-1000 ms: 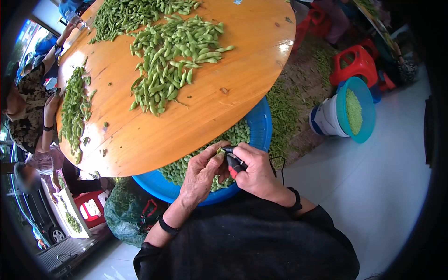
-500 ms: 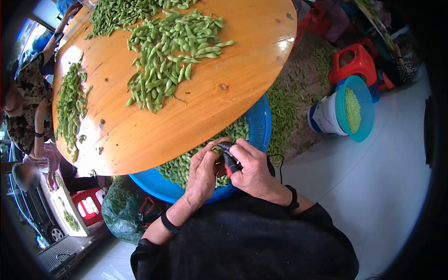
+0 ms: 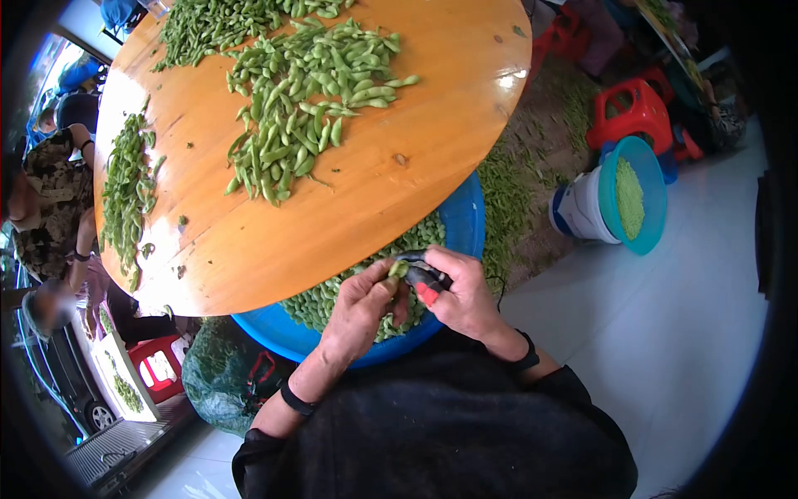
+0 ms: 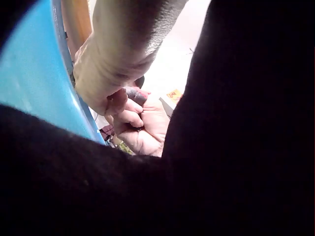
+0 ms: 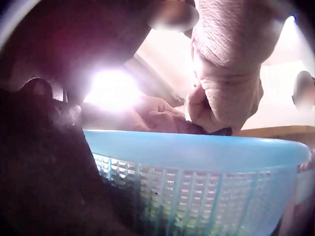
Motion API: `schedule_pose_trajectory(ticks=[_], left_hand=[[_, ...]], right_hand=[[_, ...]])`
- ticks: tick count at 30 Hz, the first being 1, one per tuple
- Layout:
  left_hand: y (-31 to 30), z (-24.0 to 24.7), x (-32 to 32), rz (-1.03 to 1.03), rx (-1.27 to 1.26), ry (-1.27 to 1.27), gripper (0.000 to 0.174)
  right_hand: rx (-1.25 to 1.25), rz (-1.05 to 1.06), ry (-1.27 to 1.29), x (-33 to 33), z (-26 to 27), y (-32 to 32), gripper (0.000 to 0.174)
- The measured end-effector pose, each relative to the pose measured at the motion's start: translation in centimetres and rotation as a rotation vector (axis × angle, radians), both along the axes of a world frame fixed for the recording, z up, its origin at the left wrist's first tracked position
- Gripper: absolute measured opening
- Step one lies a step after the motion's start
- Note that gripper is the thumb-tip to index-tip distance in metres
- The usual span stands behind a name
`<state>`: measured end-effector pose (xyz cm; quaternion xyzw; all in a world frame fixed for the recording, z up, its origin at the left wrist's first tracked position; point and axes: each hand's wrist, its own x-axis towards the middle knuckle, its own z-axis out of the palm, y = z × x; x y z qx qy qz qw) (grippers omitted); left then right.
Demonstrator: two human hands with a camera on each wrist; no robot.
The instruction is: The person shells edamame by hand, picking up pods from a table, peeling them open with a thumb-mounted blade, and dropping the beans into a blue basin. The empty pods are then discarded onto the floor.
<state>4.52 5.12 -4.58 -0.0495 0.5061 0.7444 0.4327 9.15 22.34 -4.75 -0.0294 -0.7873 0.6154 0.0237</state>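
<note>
Over a blue basin of green pods, my left hand pinches a green soybean pod between thumb and fingers. My right hand grips black-and-red-handled shears, whose front end is right at the pod. The blades are mostly hidden by the fingers. In the left wrist view, the right hand shows curled fingers below the left hand. In the right wrist view, the basin's slatted side covers the lower part of the work.
The round wooden table overhangs the basin and bears heaps of pods. To the right stand a white bucket with a teal colander and a red stool. A green sack lies at left. Other people sit beyond the table.
The hands stay together over the basin. The right hand and shears have shifted slightly right and turned, and more of the pod shows. A person at left has lowered an arm.
</note>
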Motion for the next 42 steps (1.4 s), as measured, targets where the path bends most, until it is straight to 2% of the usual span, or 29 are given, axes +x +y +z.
schedule_pose_trajectory(ticks=[2, 3, 4, 5, 6, 7, 9, 11, 13, 14, 16, 17, 19, 20, 21, 23, 24, 25, 27, 28, 29, 32, 35, 37, 39, 42], left_hand=[[-1.1, 0.3, -0.4, -0.316, -0.176, 0.276, 0.019], [-1.5, 0.8, -0.7, -0.305, -0.184, 0.286, 0.019], [-2.0, 1.2, -0.9, -0.471, -0.194, 0.625, 0.018], [-2.4, 1.9, -1.2, -0.639, -0.203, 0.964, 0.019], [-2.6, 3.8, -1.8, -0.690, -0.233, 0.973, 0.020], [-3.1, 4.8, -2.8, -0.685, -0.239, 0.981, 0.020], [-4.9, 6.1, -5.7, -0.438, -0.379, 1.092, 0.020], [-6.9, 5.8, -9.3, -0.087, -0.767, 1.098, 0.021], [-7.4, 5.6, -13.0, 0.149, -1.041, 1.204, 0.026], [-7.5, 5.3, -13.9, 0.151, -1.038, 1.213, 0.026], [-7.5, 4.2, -15.1, 0.050, -1.226, 1.253, 0.029], [-7.3, 3.4, -15.2, 0.027, -1.168, 1.329, 0.031], [-5.6, 4.1, -14.1, 0.007, -1.008, 1.175, 0.031], [-5.2, 3.2, -13.7, 0.007, -0.934, 1.347, 0.029], [-4.1, 3.9, -12.7, -0.012, -0.913, 1.140, 0.029], [-3.4, 3.6, -11.3, -0.031, -0.857, 1.257, 0.032], [-3.0, 4.1, -10.6, -0.072, -0.815, 1.103, 0.035], [-2.8, 4.6, -9.8, -0.073, -0.814, 1.100, 0.035], [-2.8, 5.4, -8.4, 0.003, -0.619, 0.896, 0.037], [-3.4, 4.7, -8.5, 0.070, -0.743, 1.084, 0.040], [-3.8, 4.9, -8.7, 0.151, -0.812, 1.153, 0.035], [-7.0, 3.8, -10.1, 0.184, -1.093, 1.253, 0.020], [-8.3, 3.4, -11.0, 0.147, -1.228, 1.275, 0.019], [-8.5, 3.1, -11.8, 0.127, -1.210, 1.254, 0.019], [-8.7, 2.8, -12.4, 0.024, -1.209, 1.300, 0.017], [-8.4, 2.6, -12.3, 0.014, -1.179, 1.319, 0.017]], right_hand=[[-0.053, -0.107, -0.052, 0.3, 0.6, 1.1, 0.007], [-0.109, -0.245, -0.101, 0.3, 1.6, 1.8, 0.006], [0.103, -0.352, -0.029, 0.4, 1.0, 3.7, 0.011], [0.534, -0.410, 0.116, 0.0, 1.7, 5.6, 0.017], [0.706, -0.497, 0.115, -0.4, 1.9, 6.7, 0.021], [0.789, -0.530, 0.107, -0.1, 1.1, 8.3, 0.024], [0.777, -0.519, 0.019, 0.9, 0.6, 10.3, 0.022], [0.701, -0.512, -0.006, 1.2, 1.1, 9.9, 0.021], [0.625, -0.515, -0.034, 1.6, 1.0, 9.7, 0.019], [0.635, -0.501, -0.040, 1.6, 0.5, 9.7, 0.020], [0.652, -0.486, -0.044, 1.6, 0.6, 9.3, 0.023], [0.652, -0.491, -0.042, 1.5, 0.6, 9.1, 0.023], [0.577, -0.494, -0.014, 1.4, 0.6, 8.9, 0.027], [0.579, -0.493, -0.015, 1.3, 0.6, 8.8, 0.027], [0.578, -0.483, 0.012, 1.1, 0.7, 8.7, 0.028], [0.580, -0.471, 0.035, 0.9, 0.9, 8.4, 0.030], [0.562, -0.443, 0.033, 0.8, 1.0, 8.2, 0.031], [0.544, -0.415, 0.033, 0.7, 1.1, 8.0, 0.032], [0.550, -0.386, 0.020, 0.7, 1.1, 7.8, 0.034], [0.554, -0.386, 0.043, 0.7, 0.9, 7.7, 0.033], [0.560, -0.386, 0.067, 0.8, 0.6, 7.7, 0.031], [0.553, -0.372, 0.061, 1.0, 0.3, 7.6, 0.025], [0.554, -0.371, 0.063, 0.8, 0.8, 7.0, 0.019], [0.536, -0.352, 0.064, 0.6, 1.1, 6.7, 0.018], [0.518, -0.337, 0.062, 0.5, 1.4, 6.2, 0.017], [0.526, -0.316, 0.079, 0.5, 1.2, 5.7, 0.019]])
